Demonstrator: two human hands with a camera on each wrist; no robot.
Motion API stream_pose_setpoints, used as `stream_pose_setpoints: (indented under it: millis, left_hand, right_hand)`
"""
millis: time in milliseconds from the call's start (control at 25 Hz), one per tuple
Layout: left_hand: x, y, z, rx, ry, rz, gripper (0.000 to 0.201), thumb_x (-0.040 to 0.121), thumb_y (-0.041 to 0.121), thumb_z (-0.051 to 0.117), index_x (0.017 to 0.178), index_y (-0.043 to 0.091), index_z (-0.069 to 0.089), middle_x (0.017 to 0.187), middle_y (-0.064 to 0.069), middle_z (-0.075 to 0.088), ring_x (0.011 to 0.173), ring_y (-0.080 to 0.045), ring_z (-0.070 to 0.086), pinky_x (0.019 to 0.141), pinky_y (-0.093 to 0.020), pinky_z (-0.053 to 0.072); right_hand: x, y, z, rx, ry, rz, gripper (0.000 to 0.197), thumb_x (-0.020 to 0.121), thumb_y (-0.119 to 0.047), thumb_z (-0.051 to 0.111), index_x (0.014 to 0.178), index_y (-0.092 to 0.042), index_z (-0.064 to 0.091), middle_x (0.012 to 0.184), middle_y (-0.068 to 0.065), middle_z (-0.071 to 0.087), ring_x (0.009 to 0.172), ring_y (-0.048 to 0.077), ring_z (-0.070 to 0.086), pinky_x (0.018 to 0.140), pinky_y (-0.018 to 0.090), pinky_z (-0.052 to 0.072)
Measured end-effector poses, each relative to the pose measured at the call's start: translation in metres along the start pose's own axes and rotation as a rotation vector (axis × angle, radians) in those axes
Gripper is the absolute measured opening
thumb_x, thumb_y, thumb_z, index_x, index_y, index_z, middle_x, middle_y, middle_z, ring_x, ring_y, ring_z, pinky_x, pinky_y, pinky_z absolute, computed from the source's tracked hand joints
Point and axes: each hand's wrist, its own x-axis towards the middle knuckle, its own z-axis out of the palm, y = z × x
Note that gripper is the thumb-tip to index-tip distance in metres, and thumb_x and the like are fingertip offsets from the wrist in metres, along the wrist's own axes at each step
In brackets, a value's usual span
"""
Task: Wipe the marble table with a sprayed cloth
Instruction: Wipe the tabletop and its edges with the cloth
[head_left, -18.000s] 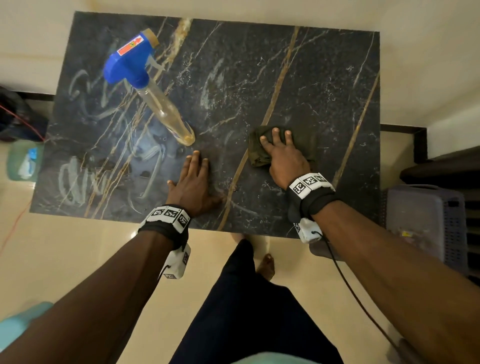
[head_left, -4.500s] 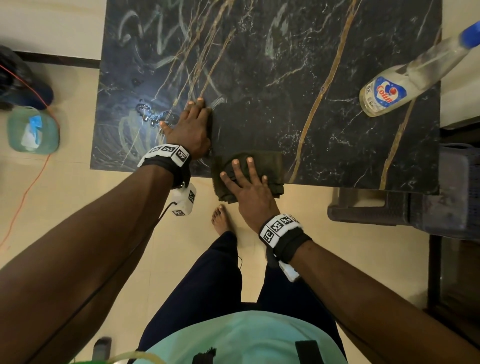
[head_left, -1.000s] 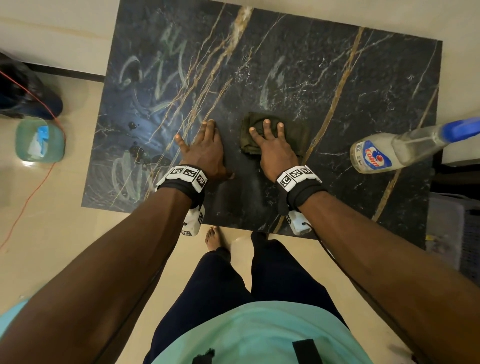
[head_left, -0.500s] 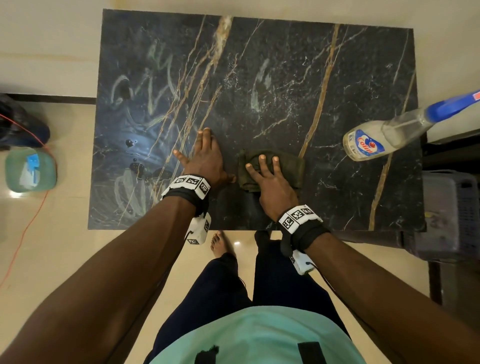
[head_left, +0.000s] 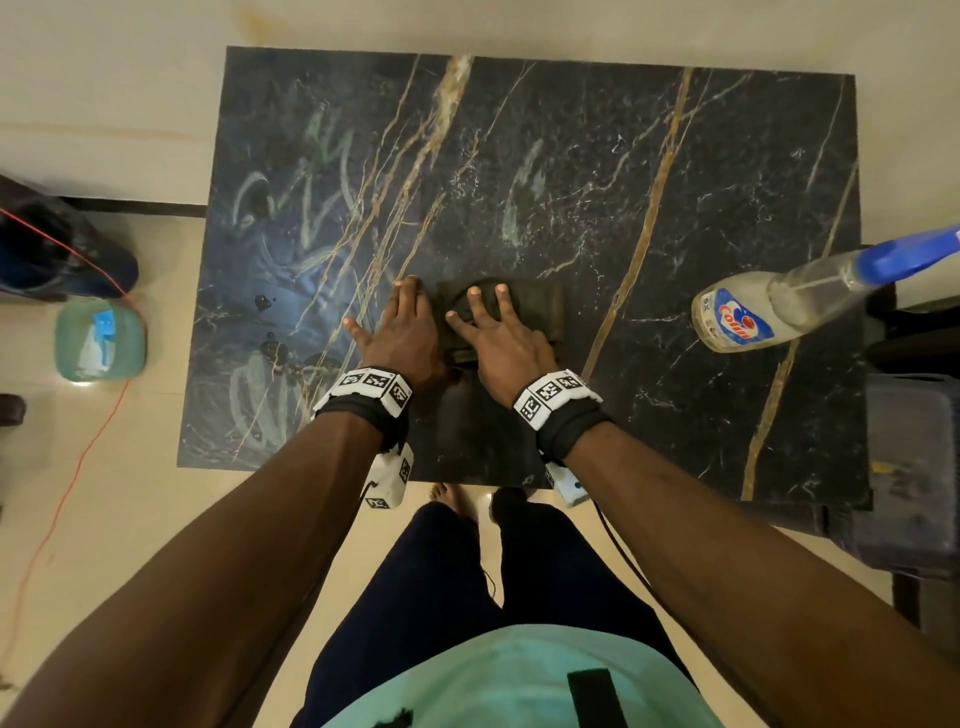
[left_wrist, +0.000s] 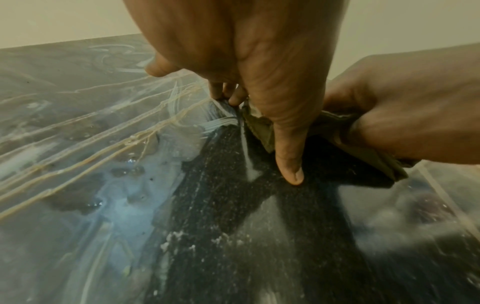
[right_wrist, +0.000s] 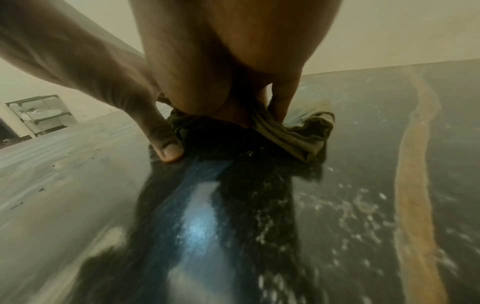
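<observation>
The black marble table (head_left: 597, 171) has gold veins, pale smears (head_left: 317, 171) on its left half, and a few droplets. A dark olive cloth (head_left: 540, 312) lies near the table's middle. My right hand (head_left: 493, 332) presses on it with fingers spread straight. In the right wrist view the cloth (right_wrist: 298, 139) bunches under that palm. My left hand (head_left: 402, 332) lies flat on the marble, touching the cloth's left edge. Its thumb (left_wrist: 289, 164) points back along the cloth (left_wrist: 262, 131).
A clear spray bottle (head_left: 753, 309) with a blue trigger stands at the table's right edge. On the floor to the left are a green tub (head_left: 98, 343), a dark bag (head_left: 52, 254) and a red cord (head_left: 78, 467). A grey crate (head_left: 914, 467) sits at the right.
My right hand drew the cloth toward the near edge, then pushed it away again toward the middle. My left hand stayed flat beside it.
</observation>
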Motion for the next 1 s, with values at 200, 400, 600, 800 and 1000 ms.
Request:
stream_pose_setpoints:
  millis: [200,400,600,800,1000]
  left_hand:
    - [0.000,0.001,0.002,-0.006,-0.018,-0.023,0.140,0.066,0.063,0.088,0.164,0.016,0.000,0.172,-0.001,-0.007,0.159,-0.030,0.003,0.109,-0.086,0.008]
    - [0.001,-0.002,0.004,0.003,-0.012,-0.018,0.143,0.063,0.068,0.086,0.164,0.016,-0.001,0.172,-0.002,-0.007,0.158,-0.030,0.004,0.106,-0.088,0.009]
    - [0.001,-0.001,0.001,0.004,-0.037,-0.019,0.140,0.066,0.065,0.086,0.164,0.014,0.000,0.172,-0.002,-0.010,0.159,-0.030,0.001,0.107,-0.088,0.010]
    - [0.000,0.001,-0.001,0.019,-0.063,-0.038,0.140,0.066,0.066,0.085,0.163,0.012,0.000,0.172,-0.001,-0.014,0.159,-0.028,-0.004,0.107,-0.087,0.011]
    - [0.000,0.006,-0.009,0.058,-0.069,-0.038,0.139,0.065,0.066,0.086,0.162,0.009,0.004,0.171,-0.004,-0.010,0.158,-0.030,-0.001,0.107,-0.087,0.013]
  right_hand:
    - [0.018,-0.006,-0.014,0.023,-0.046,-0.008,0.084,0.094,-0.029,0.063,0.159,-0.037,0.010,0.168,-0.001,-0.011,0.153,0.034,-0.012,0.104,0.062,0.037]
    - [0.037,-0.005,-0.023,0.011,0.040,0.035,0.070,0.101,-0.009,0.039,0.159,-0.033,0.010,0.168,0.002,-0.009,0.152,0.037,-0.011,0.100,0.057,0.043]
    - [0.068,0.005,-0.047,0.020,0.039,0.051,0.069,0.101,-0.007,0.037,0.159,-0.035,0.012,0.168,0.001,-0.008,0.152,0.037,-0.010,0.103,0.062,0.040]
    - [0.050,0.004,-0.029,0.013,0.068,0.076,0.071,0.100,-0.008,0.040,0.159,-0.033,0.011,0.168,0.003,-0.007,0.153,0.038,-0.008,0.101,0.056,0.047]
    - [0.047,0.012,-0.031,0.046,0.059,0.073,0.073,0.100,-0.001,0.035,0.158,-0.038,0.011,0.168,-0.002,-0.007,0.153,0.035,-0.009,0.103,0.058,0.044]
